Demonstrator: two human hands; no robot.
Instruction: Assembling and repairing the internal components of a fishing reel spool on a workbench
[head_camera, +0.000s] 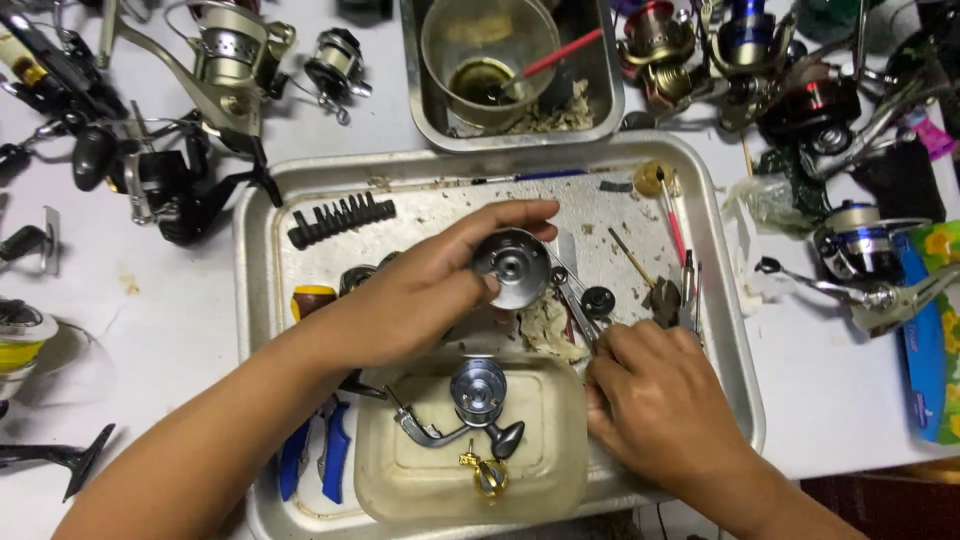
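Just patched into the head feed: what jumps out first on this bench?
The left hand holds a round silver spool up over the middle of a big metal tray. The right hand rests low at the tray's right, beside a cloudy plastic tub holding a grey reel body. Fishing reels crowd the white table all round.

Polished metal spool (511, 267) gleams in the left hand (420, 290); a dull, scratched metal tray (735, 330) carries a cloudy plastic tub (400, 480) near its front edge, matt black bits (340, 220) at its back left corner.
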